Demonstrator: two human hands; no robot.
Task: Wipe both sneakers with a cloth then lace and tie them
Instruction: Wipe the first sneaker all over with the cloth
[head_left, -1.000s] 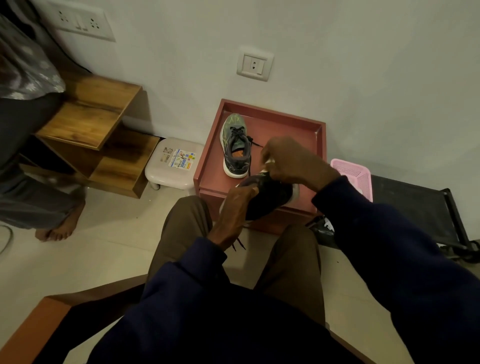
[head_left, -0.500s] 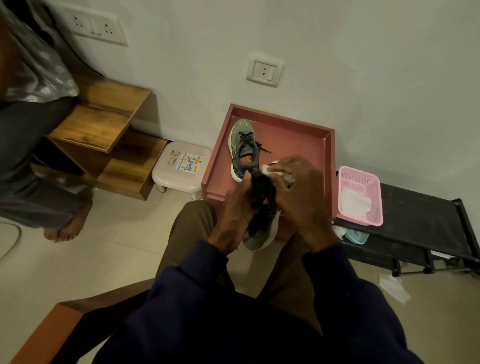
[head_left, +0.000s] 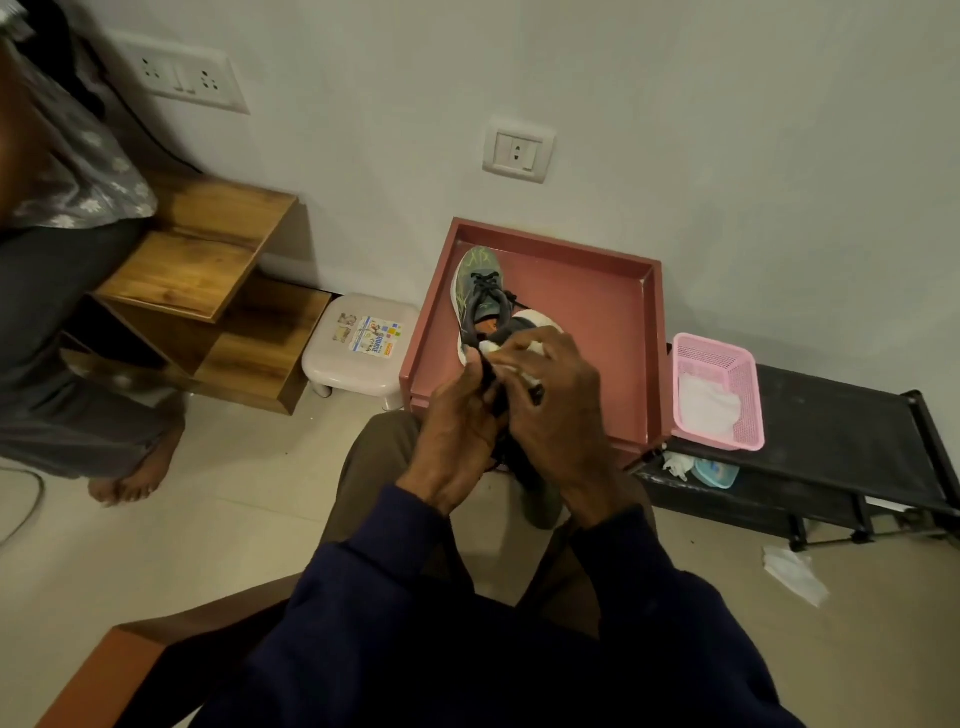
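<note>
Dark grey, white-soled sneaker (head_left: 537, 501) sits gripped in our left hand (head_left: 457, 441); our right hand (head_left: 558, 415) clutches a white cloth (head_left: 514, 370) against it.

The tray (head_left: 597, 322) looks smooth and matt, painted. The laced sneaker (head_left: 479, 291) on it has a matt mesh upper and cord laces; the held sneaker (head_left: 545, 321) shows a smooth rubbery sole, with a soft white cloth (head_left: 519, 370) against it. At the tray's nine o'clock, the stool (head_left: 332, 364) is smooth plastic, the shelf (head_left: 218, 208) grained wood with slight sheen. At three o'clock, the basket (head_left: 748, 405) is perforated plastic, the rack (head_left: 841, 415) matt black.
</note>
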